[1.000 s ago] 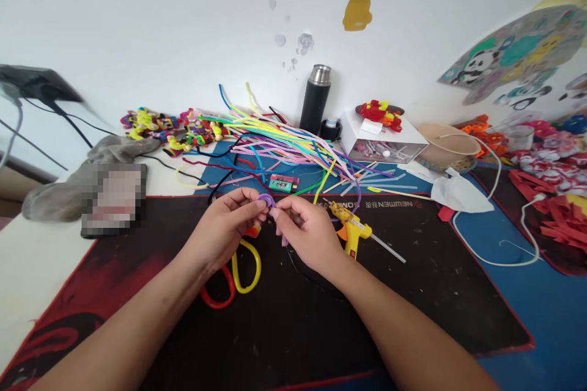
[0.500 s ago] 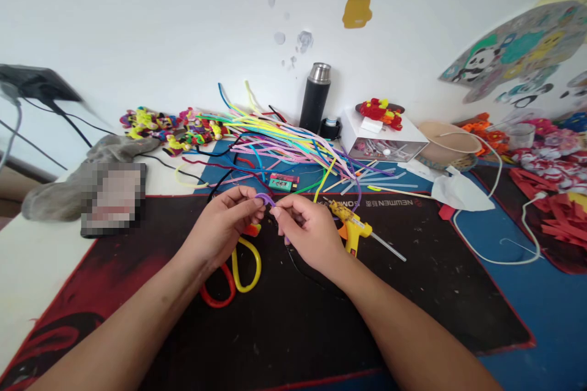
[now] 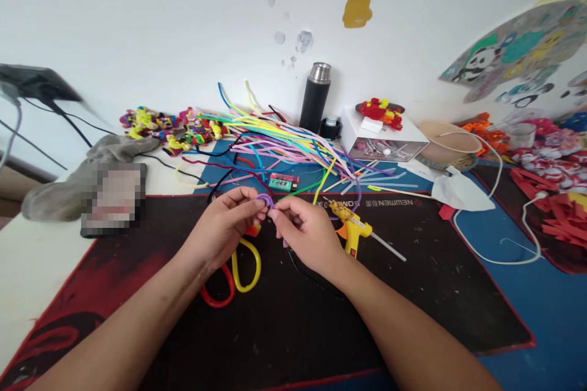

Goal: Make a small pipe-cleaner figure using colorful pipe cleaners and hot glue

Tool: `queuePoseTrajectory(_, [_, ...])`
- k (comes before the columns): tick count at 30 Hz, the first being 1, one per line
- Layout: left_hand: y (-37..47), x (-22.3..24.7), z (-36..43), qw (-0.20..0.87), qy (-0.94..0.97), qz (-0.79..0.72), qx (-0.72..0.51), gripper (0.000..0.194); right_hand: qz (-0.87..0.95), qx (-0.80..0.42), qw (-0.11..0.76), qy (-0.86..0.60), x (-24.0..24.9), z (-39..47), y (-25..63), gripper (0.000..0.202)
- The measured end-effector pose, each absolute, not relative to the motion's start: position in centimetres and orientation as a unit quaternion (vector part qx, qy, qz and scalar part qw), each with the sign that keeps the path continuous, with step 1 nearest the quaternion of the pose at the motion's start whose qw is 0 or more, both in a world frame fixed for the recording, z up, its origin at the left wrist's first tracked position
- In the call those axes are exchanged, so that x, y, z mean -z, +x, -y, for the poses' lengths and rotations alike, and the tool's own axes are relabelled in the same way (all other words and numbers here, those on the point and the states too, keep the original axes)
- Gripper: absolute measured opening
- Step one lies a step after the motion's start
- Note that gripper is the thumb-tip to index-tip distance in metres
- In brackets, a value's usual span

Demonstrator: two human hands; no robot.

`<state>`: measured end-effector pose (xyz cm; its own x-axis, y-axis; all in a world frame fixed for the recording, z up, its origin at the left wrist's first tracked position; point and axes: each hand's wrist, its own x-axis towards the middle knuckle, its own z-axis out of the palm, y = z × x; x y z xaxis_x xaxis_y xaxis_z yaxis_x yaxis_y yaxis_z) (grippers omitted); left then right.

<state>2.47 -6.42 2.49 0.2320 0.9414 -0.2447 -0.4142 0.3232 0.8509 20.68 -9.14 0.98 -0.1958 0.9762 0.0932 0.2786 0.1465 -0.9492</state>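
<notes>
Look at that, our left hand (image 3: 229,217) had thumb and fingertips pinched narrow on a bent, slender purple fuzzy stem (image 3: 266,197), and right beside it our right hand (image 3: 308,227) nipped the same stem between thumb and forefinger! The purple curve arched there between our two hands, over a large black mat with red edging (image 3: 293,330). Just below our left hand lay scissors with one red and one yellow loop handle (image 3: 235,269), partly hidden from us. Close by our right hand, a yellow glue gun (image 3: 358,235) rested, a clear stick poking from its back. Farther out we had a sprawling heap of multicoloured fuzzy stems (image 3: 284,140), and behind it an upright black flask with a silver cap (image 3: 315,98), near the white wall (image 3: 183,24).
</notes>
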Motion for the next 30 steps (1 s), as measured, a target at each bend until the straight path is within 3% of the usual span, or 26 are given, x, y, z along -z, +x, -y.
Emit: queuePoseTrajectory(30, [2.67,-2.35,6.36,0.717,0.314,-0.391,-0.484,0.035,0.641,-0.440,0.405,-0.481,-1.20,9.17,20.44,0.018])
